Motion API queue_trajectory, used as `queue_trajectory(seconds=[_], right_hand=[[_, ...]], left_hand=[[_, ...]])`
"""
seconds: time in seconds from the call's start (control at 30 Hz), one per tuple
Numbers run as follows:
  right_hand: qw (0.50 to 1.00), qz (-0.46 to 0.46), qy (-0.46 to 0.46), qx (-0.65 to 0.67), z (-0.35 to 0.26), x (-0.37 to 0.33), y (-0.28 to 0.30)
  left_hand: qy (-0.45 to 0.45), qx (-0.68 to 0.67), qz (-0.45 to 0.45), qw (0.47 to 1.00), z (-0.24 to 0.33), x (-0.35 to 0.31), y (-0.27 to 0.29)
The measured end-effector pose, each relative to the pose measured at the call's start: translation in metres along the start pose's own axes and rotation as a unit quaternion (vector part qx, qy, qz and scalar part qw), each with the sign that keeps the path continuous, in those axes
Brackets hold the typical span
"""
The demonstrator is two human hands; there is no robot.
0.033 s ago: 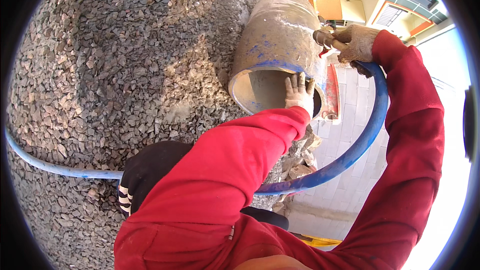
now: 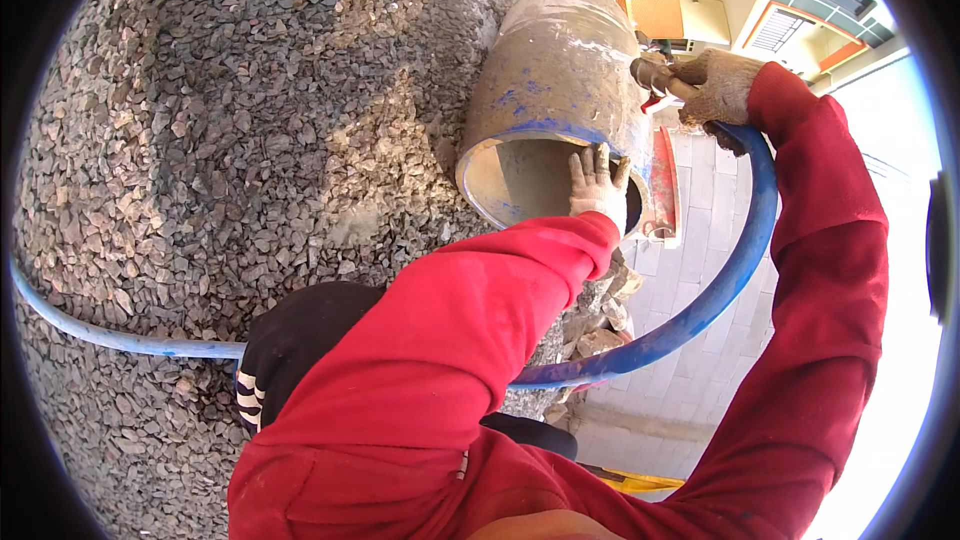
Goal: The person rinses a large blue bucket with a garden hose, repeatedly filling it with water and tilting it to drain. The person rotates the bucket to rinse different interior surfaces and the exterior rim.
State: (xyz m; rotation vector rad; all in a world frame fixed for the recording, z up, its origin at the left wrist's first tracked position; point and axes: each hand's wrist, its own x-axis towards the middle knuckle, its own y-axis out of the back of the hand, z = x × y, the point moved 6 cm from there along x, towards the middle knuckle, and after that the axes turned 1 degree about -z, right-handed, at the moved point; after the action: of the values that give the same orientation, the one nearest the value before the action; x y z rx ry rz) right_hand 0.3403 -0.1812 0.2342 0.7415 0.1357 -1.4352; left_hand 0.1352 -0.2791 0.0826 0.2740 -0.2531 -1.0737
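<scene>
Gloved left hand point(image 2: 597, 185) flat on drum point(image 2: 555, 90) rim; gloved right hand point(image 2: 715, 88) closed around blue hose point(image 2: 735, 270) end, above gravel point(image 2: 250, 140).

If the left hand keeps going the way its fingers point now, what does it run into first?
The left hand rests on the rim of the drum, fingers pointing up into its open mouth. Pushed straight on, it would probably meet the drum's pale inner wall first, though depth inside is hard to judge.
</scene>
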Motion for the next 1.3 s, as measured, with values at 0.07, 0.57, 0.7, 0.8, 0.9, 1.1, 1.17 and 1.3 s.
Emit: queue_trajectory(seconds=[0.07,0.57,0.7,0.8,0.9,1.1,1.17,1.3], right_hand=[[1.0,0.009,-0.004,-0.005,0.008,-0.003,0.001],[0.993,0.109,-0.039,-0.039,0.033,-0.009,0.031],[0.986,0.093,-0.061,-0.125,0.043,-0.003,0.035],[0.986,0.096,-0.092,-0.098,0.053,-0.001,0.033],[0.988,0.113,-0.105,0.016,0.06,-0.005,0.028],[0.986,0.102,-0.117,0.063,0.069,0.001,0.024],[0.984,0.087,-0.15,0.039,0.077,0.006,0.025],[0.982,0.089,-0.164,-0.004,0.084,0.012,0.03]], left_hand=[[0.007,0.012,0.001,1.0,0.0,-0.001,0.0],[0.016,0.014,-0.027,0.999,-0.014,0.006,0.021],[0.012,0.027,-0.014,0.999,-0.013,0.007,0.019],[0.014,0.019,-0.007,1.0,-0.013,0.007,0.017],[0.021,0.007,-0.001,1.0,-0.014,0.007,0.018],[0.038,0.015,-0.008,0.999,-0.02,0.006,0.025],[0.041,0.013,-0.011,0.999,-0.021,0.005,0.027],[0.059,0.021,-0.016,0.998,-0.023,0.005,0.03]])
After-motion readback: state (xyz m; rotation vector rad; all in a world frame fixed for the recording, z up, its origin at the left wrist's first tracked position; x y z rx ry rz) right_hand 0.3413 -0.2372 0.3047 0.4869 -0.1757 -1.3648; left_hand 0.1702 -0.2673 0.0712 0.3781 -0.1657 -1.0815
